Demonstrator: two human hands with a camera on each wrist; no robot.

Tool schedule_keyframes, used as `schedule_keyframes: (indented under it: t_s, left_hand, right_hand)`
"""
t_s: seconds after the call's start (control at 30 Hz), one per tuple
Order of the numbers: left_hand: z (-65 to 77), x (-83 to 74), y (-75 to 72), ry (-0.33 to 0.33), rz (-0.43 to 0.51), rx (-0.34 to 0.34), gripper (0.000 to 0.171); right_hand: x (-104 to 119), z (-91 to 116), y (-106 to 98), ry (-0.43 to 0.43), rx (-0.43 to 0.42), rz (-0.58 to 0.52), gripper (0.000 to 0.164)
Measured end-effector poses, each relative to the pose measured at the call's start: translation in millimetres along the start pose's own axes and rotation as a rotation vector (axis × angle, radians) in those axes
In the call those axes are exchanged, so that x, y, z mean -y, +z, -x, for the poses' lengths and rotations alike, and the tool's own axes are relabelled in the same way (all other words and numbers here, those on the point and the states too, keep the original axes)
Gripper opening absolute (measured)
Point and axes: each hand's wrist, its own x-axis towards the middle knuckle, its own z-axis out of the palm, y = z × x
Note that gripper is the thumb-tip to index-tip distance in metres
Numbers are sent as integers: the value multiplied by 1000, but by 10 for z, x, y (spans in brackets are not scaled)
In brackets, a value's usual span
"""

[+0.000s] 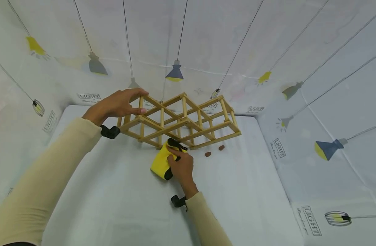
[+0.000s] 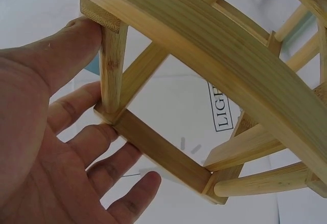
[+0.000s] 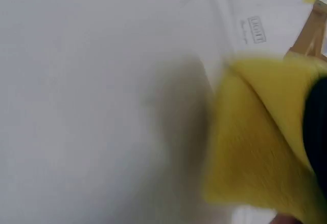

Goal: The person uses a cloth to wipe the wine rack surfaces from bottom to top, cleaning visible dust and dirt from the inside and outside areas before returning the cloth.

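Observation:
A lattice rack of pale wood, probably a wine rack (image 1: 184,120), stands across the far part of the white table. My left hand (image 1: 120,104) holds its left end; in the left wrist view the thumb (image 2: 76,50) presses a corner post and the fingers (image 2: 94,139) lie against the frame from the other side. Just in front of the rack, my right hand (image 1: 182,166) grips a folded yellow cloth with black edging (image 1: 161,164), its upper end close to the lower rail. In the right wrist view the cloth (image 3: 255,142) is blurred and hides most of the hand.
Two small brown pieces (image 1: 208,154) lie on the white table surface (image 1: 129,205) right of the cloth, near the rack's front. White walls printed with hanging lamps (image 1: 175,71) and the word LIGHT enclose the table at the back and sides.

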Motion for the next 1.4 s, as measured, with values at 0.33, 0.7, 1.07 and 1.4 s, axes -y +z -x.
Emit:
schedule_keyframes:
  t_s: [0.33, 0.7, 1.07, 1.4]
  left_hand:
    - [5, 14, -3, -11, 0, -7, 80]
    - [9, 16, 32, -7, 10, -13, 78]
    - [33, 7, 6, -6, -1, -17, 78]
    - [5, 36, 26, 0, -10, -20, 77]
  right_hand:
    - [84, 16, 287, 51, 191, 98, 37]
    - [292, -90, 566, -112, 278, 266, 24]
    - [331, -165, 510, -185, 353, 208, 31]
    - [257, -64, 486, 2, 363, 254, 33]
